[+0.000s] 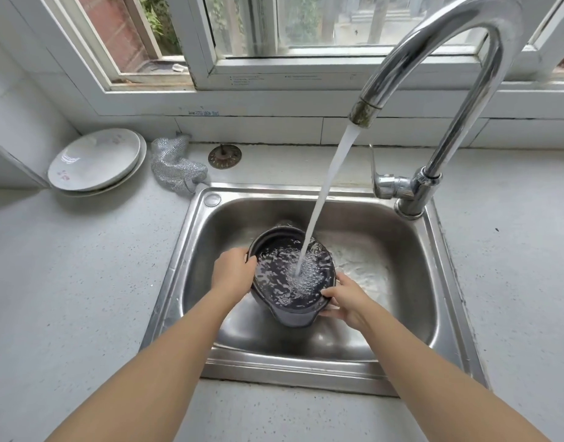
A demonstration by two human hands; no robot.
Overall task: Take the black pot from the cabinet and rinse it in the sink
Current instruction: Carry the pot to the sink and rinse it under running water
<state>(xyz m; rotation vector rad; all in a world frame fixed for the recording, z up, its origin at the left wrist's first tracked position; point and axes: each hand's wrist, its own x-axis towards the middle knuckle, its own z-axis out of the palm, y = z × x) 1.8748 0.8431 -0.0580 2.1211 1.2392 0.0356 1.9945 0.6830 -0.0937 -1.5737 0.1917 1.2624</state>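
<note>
Lying pale and speckled around a steel sink [446,282] at centre frame: a countertop [67,282]. Sitting low in the basin, catching tap water [325,199]: the black pot [293,314]. Gripping its left rim, the left hand [232,271]; clasping its lower right rim, the right hand [346,299].

Bright daylight from window [306,27], faucet [449,59] glare, wide-angle edge distortion

One black pot [295,314], two stacked plates [95,159], one faucet [433,90], two hands [232,271].
</note>
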